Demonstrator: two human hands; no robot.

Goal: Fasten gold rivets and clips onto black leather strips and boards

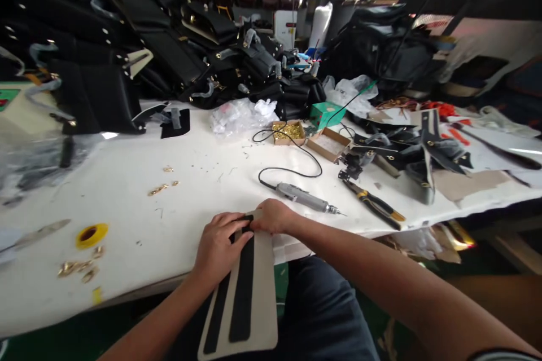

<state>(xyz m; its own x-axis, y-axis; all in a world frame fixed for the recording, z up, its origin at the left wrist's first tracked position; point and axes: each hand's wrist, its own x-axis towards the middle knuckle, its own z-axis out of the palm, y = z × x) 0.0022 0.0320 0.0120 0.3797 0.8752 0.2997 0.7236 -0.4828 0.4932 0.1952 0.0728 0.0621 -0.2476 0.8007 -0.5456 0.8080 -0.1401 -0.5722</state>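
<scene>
Beige panel [265, 293] with two dark strips [242, 304] down its length: upper end at near edge of the white surface [195, 161], lower end hanging over the lap, beside a dark trouser leg [326, 316]. Left hand [222, 242] lies across the panel's upper part, fingers grasping it, thumb over a strip. Right hand [271, 217] at the top end, fingers bent and clenched on the panel there; undersides hidden. Just beyond right hand: grey corded rotary tool [302, 197], lying flat, bit pointing right. Pliers [376, 203] with yellow-black handles right of that. Left side of surface: yellow tape roll [91, 235], gold metal pieces [76, 267] near it. Farther back: open box of gold bits [288, 133], green box [327, 115], clear plastic bag [237, 118], piled black bags [99, 93].
</scene>
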